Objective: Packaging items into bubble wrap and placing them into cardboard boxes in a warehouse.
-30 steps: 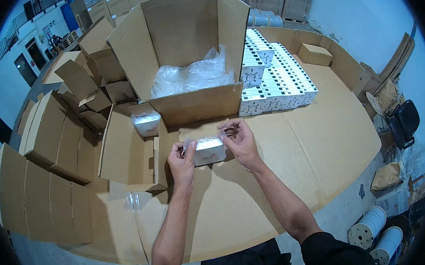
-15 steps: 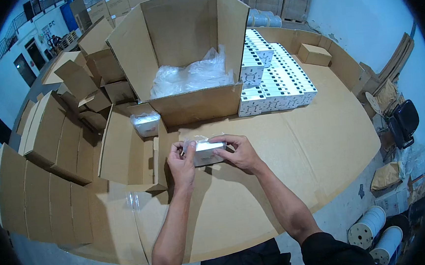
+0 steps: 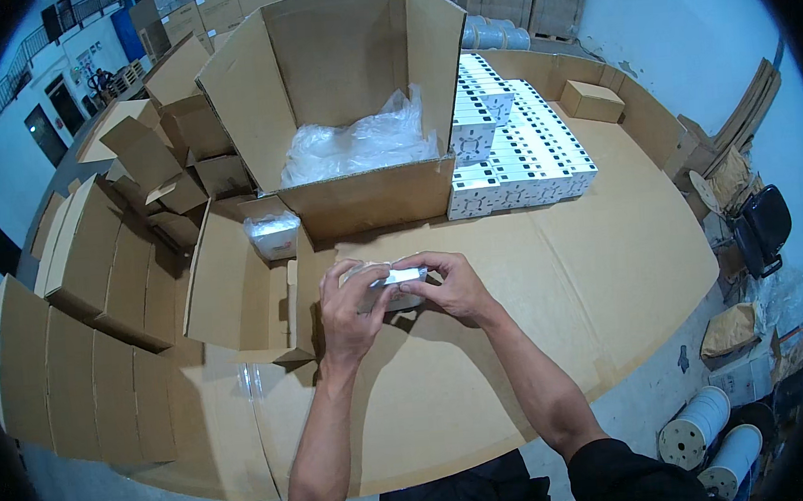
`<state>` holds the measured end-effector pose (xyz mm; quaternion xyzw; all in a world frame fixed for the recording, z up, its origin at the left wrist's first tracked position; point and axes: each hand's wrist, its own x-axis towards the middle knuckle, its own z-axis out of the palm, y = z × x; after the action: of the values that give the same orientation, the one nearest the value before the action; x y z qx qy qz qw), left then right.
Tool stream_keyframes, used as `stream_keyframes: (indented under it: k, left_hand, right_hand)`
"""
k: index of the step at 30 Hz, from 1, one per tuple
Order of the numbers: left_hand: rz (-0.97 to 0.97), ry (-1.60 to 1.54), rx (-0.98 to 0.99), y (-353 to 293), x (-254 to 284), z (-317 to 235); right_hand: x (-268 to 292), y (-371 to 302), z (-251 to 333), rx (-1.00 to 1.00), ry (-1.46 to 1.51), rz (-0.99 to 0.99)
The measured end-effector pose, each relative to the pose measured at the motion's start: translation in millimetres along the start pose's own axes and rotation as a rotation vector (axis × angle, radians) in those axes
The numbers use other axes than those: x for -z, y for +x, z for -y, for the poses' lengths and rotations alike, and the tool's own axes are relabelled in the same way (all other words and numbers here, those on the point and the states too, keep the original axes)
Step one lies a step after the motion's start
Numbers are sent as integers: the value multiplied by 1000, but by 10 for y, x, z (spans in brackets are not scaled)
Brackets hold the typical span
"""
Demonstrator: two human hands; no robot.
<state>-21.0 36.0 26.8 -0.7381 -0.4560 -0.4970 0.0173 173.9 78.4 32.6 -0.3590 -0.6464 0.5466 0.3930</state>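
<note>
Packing table [image 3: 539, 353], covered in flat brown cardboard, with surrounding stock. A large open carton [image 3: 370, 202], heaped with crumpled clear plastic bags [image 3: 362, 147], walls off the area directly beyond the hands; to its right rises a stepped stack of white printed boxes [image 3: 530, 162]. At left, a smaller open carton [image 3: 210, 287] holds a plastic-wrapped box [image 3: 275, 238] in its far end, and tall brown cartons [image 3: 104, 388] stand along the table's left edge. The small white box [image 3: 405, 275] is at centre, near side of the large carton, its long axis running roughly left to right and its narrow, bright face turned upward. It is a smooth, rectangular block, partly hidden by the fingers. The left hand [image 3: 346, 312] and right hand [image 3: 460, 288] grip its opposite ends, fingers curled and thumbs on the near side
</note>
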Motion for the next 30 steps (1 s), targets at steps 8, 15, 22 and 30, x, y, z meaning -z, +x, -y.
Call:
stream_keyframes:
  k: [8, 15, 22, 30]
  left_hand:
    - [31, -632, 530, -54, -82, 106]
    - [176, -674, 685, -153, -80, 160]
    - [219, -639, 722, -317, -57, 168]
    - [265, -95, 448, -902, 430, -346]
  right_hand:
    - [17, -17, 93, -25, -73, -16]
    - [39, -76, 196, 271, -614, 4]
    - [-74, 2, 431, 294, -908, 154]
    - [-57, 348, 537, 378, -851, -3]
